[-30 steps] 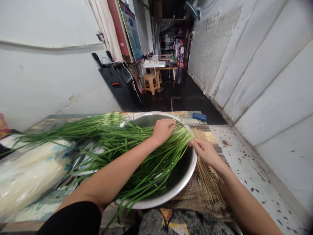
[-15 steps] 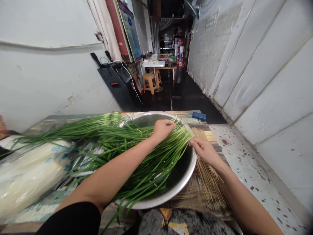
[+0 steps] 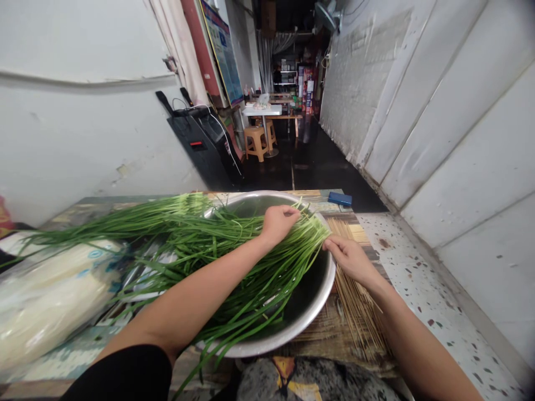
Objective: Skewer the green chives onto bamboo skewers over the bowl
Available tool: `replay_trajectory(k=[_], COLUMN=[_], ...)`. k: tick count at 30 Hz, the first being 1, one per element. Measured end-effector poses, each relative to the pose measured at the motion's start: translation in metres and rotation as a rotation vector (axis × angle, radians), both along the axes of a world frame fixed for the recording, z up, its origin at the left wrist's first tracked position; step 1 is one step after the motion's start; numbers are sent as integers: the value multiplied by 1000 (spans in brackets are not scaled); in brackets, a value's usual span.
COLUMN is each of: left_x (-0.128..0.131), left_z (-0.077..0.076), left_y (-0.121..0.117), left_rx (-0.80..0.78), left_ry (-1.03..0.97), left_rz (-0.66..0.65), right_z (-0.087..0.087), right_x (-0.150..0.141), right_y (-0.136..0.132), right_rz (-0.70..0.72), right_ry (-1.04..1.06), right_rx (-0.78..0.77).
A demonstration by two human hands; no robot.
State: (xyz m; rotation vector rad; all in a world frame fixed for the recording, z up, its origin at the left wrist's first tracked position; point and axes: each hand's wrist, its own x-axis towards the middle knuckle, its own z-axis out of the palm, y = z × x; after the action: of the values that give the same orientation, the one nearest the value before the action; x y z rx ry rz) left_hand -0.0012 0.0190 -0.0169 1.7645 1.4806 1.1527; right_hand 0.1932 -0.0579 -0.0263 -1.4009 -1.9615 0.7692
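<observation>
A wide, round, silver metal basin (image 3: 311, 320) sits on the wood-patterned table (image 3: 330, 318), its dark inside showing at the near right. Long green garlic chives with pale stem ends (image 3: 251, 262) lie in and across it, the pale ends by the right part of the rim, the leaf tips spilling over the near and left edges. The left hand (image 3: 279, 224) lies over the chives, thumb and forefinger pinched together at the thin pale ends. The right hand (image 3: 345, 253) is at the rim with its fingers curled in, pinching stem ends at the edge of the bunch. Left of the basin, a second bunch of green chives (image 3: 167, 214) stretches over the table, partly above a clear plastic bag holding something cream-white (image 3: 62, 295). Thin tan bamboo skewers (image 3: 355, 306) lie loose to the basin's right, and a small blue rectangular box (image 3: 340, 199) rests near the table's far edge.
</observation>
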Motion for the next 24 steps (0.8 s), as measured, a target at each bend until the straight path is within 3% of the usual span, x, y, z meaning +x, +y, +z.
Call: replay_trajectory(k=[24], left_x=[0], left_z=[-4], left_y=[0], left_rx=[49], left_ry=[7], left_rz=[20], right_z=[-1], right_x=[1], right_y=[0], right_rz=[3], right_ry=[25], right_rx=[1])
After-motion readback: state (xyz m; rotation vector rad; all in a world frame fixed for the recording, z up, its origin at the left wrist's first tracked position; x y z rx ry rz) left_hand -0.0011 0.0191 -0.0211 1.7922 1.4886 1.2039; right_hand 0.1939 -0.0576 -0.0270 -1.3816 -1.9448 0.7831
